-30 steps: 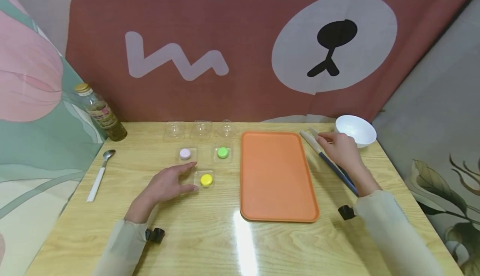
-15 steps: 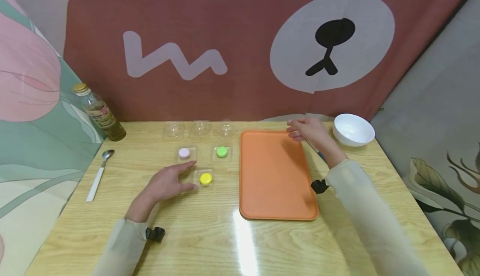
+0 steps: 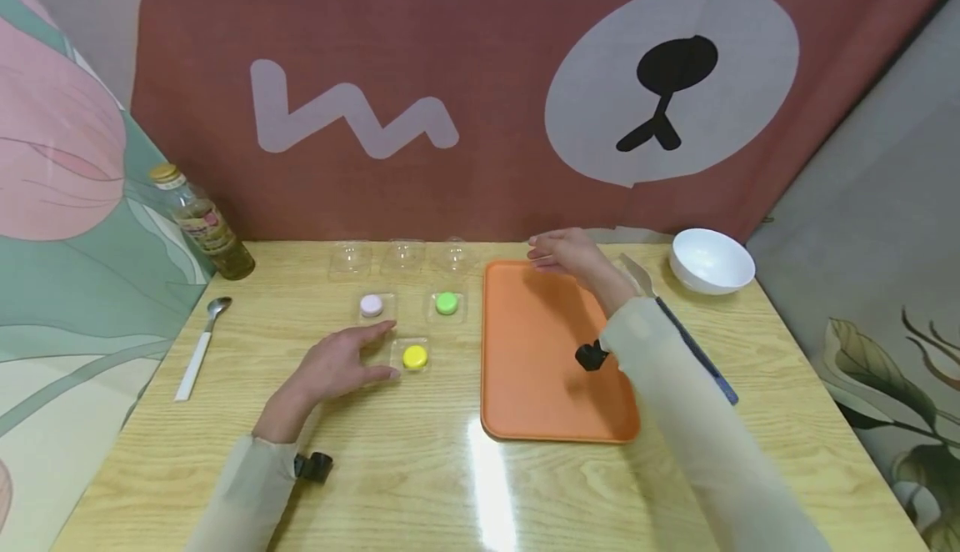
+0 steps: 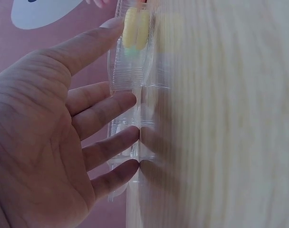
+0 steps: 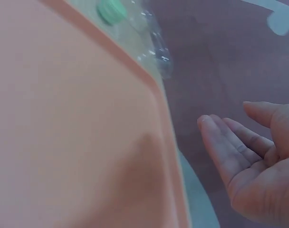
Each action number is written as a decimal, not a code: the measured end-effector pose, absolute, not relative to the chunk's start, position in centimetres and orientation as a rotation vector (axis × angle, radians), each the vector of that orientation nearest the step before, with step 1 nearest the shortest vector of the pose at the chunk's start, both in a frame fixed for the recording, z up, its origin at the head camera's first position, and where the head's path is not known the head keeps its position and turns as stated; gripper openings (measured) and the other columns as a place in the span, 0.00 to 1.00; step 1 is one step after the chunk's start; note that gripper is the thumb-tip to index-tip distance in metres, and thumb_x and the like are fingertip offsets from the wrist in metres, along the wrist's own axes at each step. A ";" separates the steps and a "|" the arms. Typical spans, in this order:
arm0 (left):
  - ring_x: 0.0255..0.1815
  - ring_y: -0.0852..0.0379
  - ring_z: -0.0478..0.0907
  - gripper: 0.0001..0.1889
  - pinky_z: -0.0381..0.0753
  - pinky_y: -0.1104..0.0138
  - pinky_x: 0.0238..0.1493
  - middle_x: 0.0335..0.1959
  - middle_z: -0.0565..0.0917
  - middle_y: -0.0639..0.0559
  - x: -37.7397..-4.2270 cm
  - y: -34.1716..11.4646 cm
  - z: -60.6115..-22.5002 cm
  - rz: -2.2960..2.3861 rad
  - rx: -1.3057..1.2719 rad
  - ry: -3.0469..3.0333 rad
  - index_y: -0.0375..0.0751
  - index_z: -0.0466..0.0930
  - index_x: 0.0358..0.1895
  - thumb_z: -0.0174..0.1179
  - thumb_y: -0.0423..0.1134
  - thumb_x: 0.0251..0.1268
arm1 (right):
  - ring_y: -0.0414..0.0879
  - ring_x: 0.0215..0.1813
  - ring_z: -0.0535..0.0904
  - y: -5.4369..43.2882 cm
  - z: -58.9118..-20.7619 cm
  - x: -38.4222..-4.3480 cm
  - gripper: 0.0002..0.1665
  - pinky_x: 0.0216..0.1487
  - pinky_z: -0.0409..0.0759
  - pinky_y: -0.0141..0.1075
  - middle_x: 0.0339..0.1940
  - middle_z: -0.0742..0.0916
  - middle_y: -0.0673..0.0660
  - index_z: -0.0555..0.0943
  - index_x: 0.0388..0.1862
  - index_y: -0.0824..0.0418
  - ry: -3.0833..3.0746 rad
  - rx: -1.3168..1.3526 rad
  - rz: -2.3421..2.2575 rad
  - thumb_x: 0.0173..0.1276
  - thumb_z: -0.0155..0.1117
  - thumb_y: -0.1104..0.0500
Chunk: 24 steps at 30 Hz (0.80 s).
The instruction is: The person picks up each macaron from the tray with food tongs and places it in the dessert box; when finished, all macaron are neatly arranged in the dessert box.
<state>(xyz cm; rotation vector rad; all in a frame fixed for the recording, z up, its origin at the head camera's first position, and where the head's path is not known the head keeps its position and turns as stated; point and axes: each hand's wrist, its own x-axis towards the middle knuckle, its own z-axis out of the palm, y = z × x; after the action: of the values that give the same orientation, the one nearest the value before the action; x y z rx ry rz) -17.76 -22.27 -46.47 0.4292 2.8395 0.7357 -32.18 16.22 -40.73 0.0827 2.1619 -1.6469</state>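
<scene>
My left hand (image 3: 333,368) rests on the table with fingers spread, beside a yellow macaron (image 3: 415,358) in a clear plastic case. In the left wrist view the thumb tip lies close to that case; whether it touches, I cannot tell. A lilac macaron (image 3: 371,306) and a green macaron (image 3: 447,303), each in a clear case, sit just behind. Above the far edge of the orange tray (image 3: 525,368) hovers my right hand (image 3: 573,253), its fingers loosely bent and holding nothing, as the right wrist view (image 5: 258,161) confirms.
Three clear domed covers (image 3: 405,257) stand along the back. Right of the tray lie a blue-handled utensil (image 3: 686,331) with a flat blade and a white bowl (image 3: 711,262). A spoon (image 3: 198,352) and a bottle (image 3: 210,231) are at left.
My right hand has moved left from beside the bowl and the blue-handled utensils to over the tray's far edge. The left hand has stayed in place.
</scene>
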 end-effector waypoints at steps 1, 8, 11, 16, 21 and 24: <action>0.70 0.37 0.74 0.43 0.76 0.41 0.64 0.70 0.77 0.44 -17.8 -22.3 -46.5 0.737 0.433 2.839 0.52 0.69 0.76 0.72 0.60 0.56 | 0.62 0.67 0.79 15.8 -41.1 -32.2 0.30 0.67 0.79 0.47 0.65 0.81 0.69 0.71 0.73 0.69 2.160 0.089 -1.654 0.79 0.57 0.55; 0.71 0.38 0.73 0.44 0.76 0.41 0.65 0.71 0.77 0.44 -17.7 -22.1 -46.4 0.739 0.431 2.825 0.52 0.68 0.76 0.72 0.60 0.57 | 0.62 0.64 0.81 12.5 -42.7 -32.7 0.28 0.65 0.81 0.47 0.64 0.82 0.71 0.71 0.71 0.72 2.125 0.108 -1.734 0.77 0.58 0.59; 0.71 0.37 0.73 0.43 0.75 0.41 0.65 0.70 0.77 0.44 -17.7 -22.2 -46.2 0.732 0.430 2.832 0.52 0.68 0.76 0.72 0.60 0.57 | 0.62 0.65 0.81 11.4 -42.9 -33.1 0.29 0.65 0.81 0.48 0.64 0.81 0.71 0.71 0.70 0.72 2.102 0.120 -1.764 0.77 0.59 0.58; 0.71 0.37 0.73 0.43 0.75 0.41 0.65 0.71 0.77 0.44 -17.8 -22.4 -46.4 0.724 0.444 2.830 0.52 0.68 0.76 0.71 0.60 0.58 | 0.61 0.64 0.81 10.1 -43.0 -34.0 0.27 0.63 0.83 0.45 0.65 0.81 0.71 0.73 0.69 0.71 2.093 0.161 -1.779 0.77 0.59 0.59; 0.71 0.38 0.73 0.43 0.75 0.41 0.66 0.71 0.77 0.44 -17.8 -22.4 -46.4 0.729 0.435 2.825 0.53 0.68 0.76 0.71 0.61 0.57 | 0.61 0.62 0.82 9.2 -43.5 -34.9 0.24 0.60 0.85 0.44 0.63 0.82 0.71 0.75 0.67 0.71 2.123 0.223 -1.788 0.76 0.59 0.62; 0.71 0.38 0.73 0.43 0.74 0.41 0.66 0.71 0.76 0.44 -17.7 -22.5 -46.4 0.732 0.429 2.826 0.53 0.68 0.76 0.71 0.61 0.58 | 0.62 0.61 0.83 8.7 -44.0 -35.3 0.23 0.59 0.85 0.45 0.62 0.82 0.70 0.76 0.65 0.72 2.132 0.249 -1.789 0.76 0.59 0.63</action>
<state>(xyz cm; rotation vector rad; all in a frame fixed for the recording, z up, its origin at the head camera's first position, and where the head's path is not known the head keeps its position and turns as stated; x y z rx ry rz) -17.71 -22.50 -46.43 0.4293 2.8257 0.7321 -35.29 8.66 -43.95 0.2494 2.1315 -1.7888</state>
